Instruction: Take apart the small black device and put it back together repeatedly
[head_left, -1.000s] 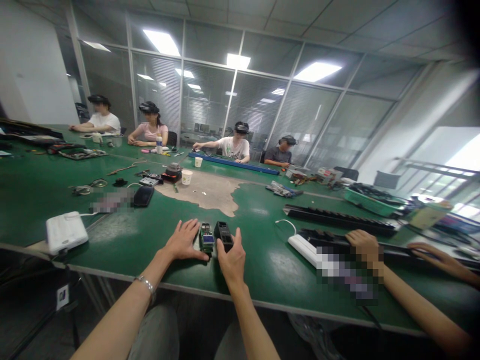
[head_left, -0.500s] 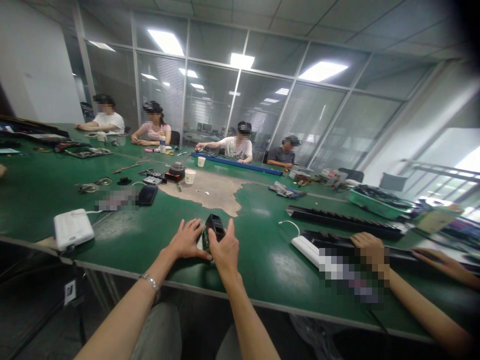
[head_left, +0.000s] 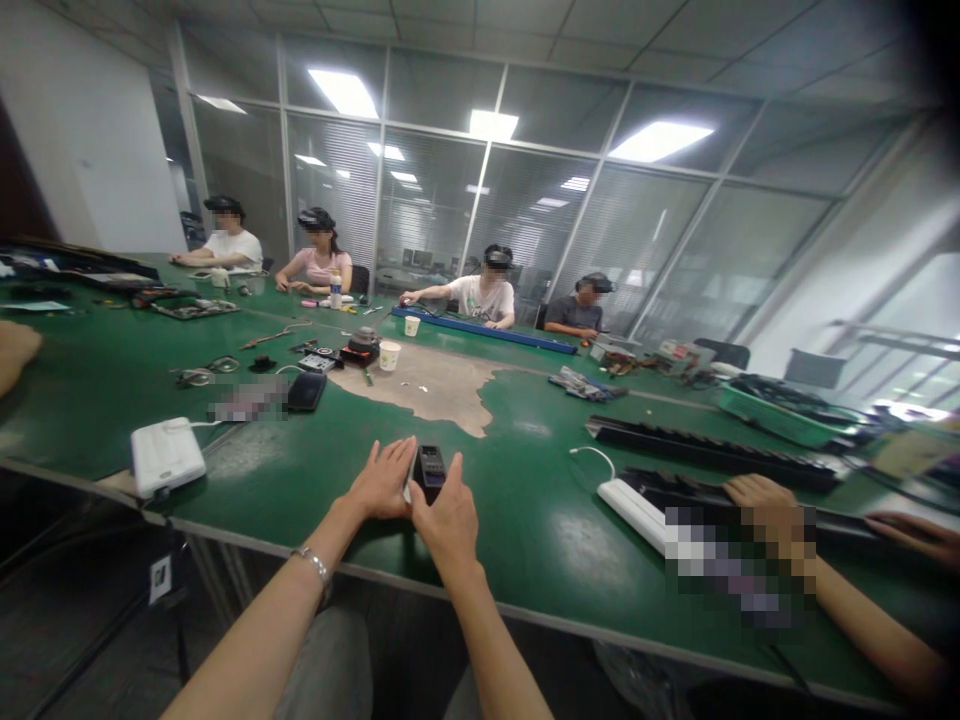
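A small black box-shaped device (head_left: 430, 466) with port-like openings in its upper face stands near the front edge of the green table (head_left: 525, 510), between my two hands. My left hand (head_left: 384, 482) presses along its left side, fingers close together, next to a pale strip or panel on that side. From the right, my right hand (head_left: 448, 512) grips it with thumb and fingers, the index finger pointing up. Its lower part is hidden behind my hands, and its exact kind cannot be made out.
To the left lie a white adapter-like box (head_left: 168, 455) and a black phone (head_left: 306, 391). Paper cups (head_left: 389, 355) stand farther back. At right, a neighbour's hands (head_left: 761, 497) rest on a long black part, near a white power strip (head_left: 637, 520). Several people sit across the table.
My left hand has closed in against the device's left side, covering the green board edge that showed before. The device now stands straighter. The view has shifted slightly.
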